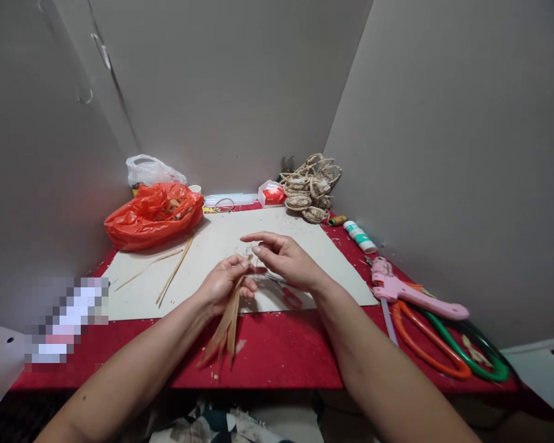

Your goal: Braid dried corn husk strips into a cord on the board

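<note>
My left hand (pixel 228 280) is closed around a bundle of dried tan leaf strips (pixel 231 323), pinching its upper end while the loose ends fan down over the table's front. Close to its right, my right hand (pixel 286 255) has the index finger stretched out over the bundle's tip. A thin thread (pixel 257 263) runs from by the right thumb toward the bundle; the lower fingers are partly hidden. Small scissors with red handles (pixel 292 299) lie under the right hand, partly covered by it.
A pale board (pixel 133 301) covers part of the red cloth (pixel 295 351). Two leaf strips (pixel 175 271) lie left, before a red plastic bag (pixel 152 215). Rope coils (pixel 311 191) stand at the back. A pink glue gun (pixel 415 295) and large orange-handled shears (pixel 431 344) lie right.
</note>
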A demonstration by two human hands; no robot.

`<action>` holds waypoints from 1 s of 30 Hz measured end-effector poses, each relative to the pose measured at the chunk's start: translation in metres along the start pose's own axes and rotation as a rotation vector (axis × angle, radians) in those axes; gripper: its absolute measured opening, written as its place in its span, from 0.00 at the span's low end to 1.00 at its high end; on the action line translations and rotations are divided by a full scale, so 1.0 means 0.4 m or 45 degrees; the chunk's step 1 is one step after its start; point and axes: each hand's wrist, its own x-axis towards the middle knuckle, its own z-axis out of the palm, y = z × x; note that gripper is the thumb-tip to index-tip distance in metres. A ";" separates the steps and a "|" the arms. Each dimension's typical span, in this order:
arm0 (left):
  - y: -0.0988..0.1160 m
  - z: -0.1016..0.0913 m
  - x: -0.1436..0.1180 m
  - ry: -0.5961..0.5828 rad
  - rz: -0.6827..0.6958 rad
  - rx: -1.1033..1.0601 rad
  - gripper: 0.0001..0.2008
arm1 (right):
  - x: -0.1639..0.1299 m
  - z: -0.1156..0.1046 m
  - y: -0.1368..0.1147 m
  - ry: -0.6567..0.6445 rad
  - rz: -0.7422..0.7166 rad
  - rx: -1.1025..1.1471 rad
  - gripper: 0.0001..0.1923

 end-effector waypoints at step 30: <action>0.016 -0.027 -0.001 0.242 0.299 0.237 0.15 | -0.002 -0.024 0.001 -0.003 -0.094 -0.521 0.11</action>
